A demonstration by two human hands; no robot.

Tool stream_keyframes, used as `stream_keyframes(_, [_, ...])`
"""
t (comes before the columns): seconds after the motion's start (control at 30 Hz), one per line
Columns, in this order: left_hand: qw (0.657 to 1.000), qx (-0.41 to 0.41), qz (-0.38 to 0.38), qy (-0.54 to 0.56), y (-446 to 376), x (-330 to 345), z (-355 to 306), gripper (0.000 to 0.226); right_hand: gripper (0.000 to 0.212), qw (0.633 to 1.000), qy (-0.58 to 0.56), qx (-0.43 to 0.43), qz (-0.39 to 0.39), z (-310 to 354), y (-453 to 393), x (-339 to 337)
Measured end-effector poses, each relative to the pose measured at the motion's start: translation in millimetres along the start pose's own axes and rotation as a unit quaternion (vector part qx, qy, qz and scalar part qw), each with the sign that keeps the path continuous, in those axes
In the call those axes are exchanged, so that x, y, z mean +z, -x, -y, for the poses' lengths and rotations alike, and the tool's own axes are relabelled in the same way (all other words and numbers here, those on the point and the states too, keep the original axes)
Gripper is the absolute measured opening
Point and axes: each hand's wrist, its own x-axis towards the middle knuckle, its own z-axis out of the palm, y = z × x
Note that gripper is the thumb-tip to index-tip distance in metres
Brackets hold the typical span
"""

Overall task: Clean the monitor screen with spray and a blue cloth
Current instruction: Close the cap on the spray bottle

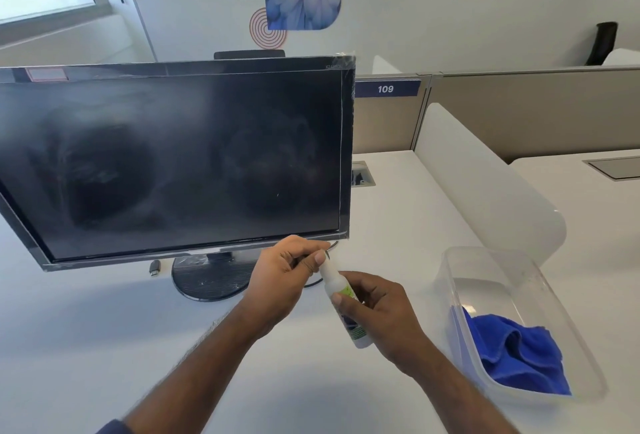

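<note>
A black monitor (173, 160) with a smeared, dusty dark screen stands on the white desk (104, 329), left of centre. In front of its lower right corner I hold a small white spray bottle (337, 290) with a green label, tilted. My right hand (377, 309) grips the bottle's body. My left hand (287, 274) is closed around the bottle's top end, which its fingers hide. A crumpled blue cloth (516, 354) lies in a clear plastic tub (554, 298) at the right, apart from both hands.
The monitor's round black base (207, 278) and a loose cable plug (154, 267) sit under the screen. A white curved divider (485, 191) and beige partitions stand behind the tub. A cable port (362, 174) is set in the desk behind the monitor.
</note>
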Motion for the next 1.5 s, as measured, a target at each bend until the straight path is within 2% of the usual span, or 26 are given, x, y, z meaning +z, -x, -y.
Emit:
stream_keyframes(0.13, [1.000,0.007,0.006,-0.011,-6,15,0,0.021,0.025,0.996,0.090,-0.001,-0.013,-6,-4,-13])
stream_keyframes(0.27, [0.999,-0.027,-0.032,0.028,-11,31,11,0.024,0.027,0.991,0.119,-0.015,-0.056,-12,-7,-28])
stream_keyframes(0.37, [0.990,-0.072,-0.094,-0.083,-13,45,47,0.031,0.030,0.989,0.129,-0.014,-0.075,-14,-7,-42])
stream_keyframes(0.43, [0.977,-0.076,-0.102,-0.174,-8,54,76,0.035,0.033,0.990,0.118,-0.013,-0.081,-13,-7,-52])
stream_keyframes(0.5, [0.960,-0.060,-0.075,-0.261,-1,62,102,0.041,0.033,0.989,0.113,-0.014,-0.091,-11,-7,-63])
stream_keyframes(0.63, [0.916,-0.063,0.030,-0.396,13,75,137,0.062,0.033,0.984,0.116,-0.023,-0.130,-3,-6,-93])
stream_keyframes(0.77, [0.879,-0.038,0.064,-0.470,22,82,153,0.083,0.033,0.977,0.095,-0.046,-0.186,9,-5,-128])
stream_keyframes(0.9, [0.869,-0.031,0.070,-0.489,20,83,155,0.082,0.023,0.962,0.109,-0.062,-0.244,20,1,-162])
stream_keyframes(1.03, [0.864,-0.031,0.072,-0.498,20,84,157,0.082,0.021,0.941,0.180,-0.011,-0.286,4,3,-189])
stream_keyframes(1.23, [0.864,-0.040,0.063,-0.498,24,87,157,0.088,0.021,0.912,0.306,0.083,-0.259,-33,-13,-203])
stream_keyframes(1.5, [0.864,-0.052,0.056,-0.497,33,87,156,0.083,0.019,0.916,0.318,0.104,-0.221,-52,-38,-201])
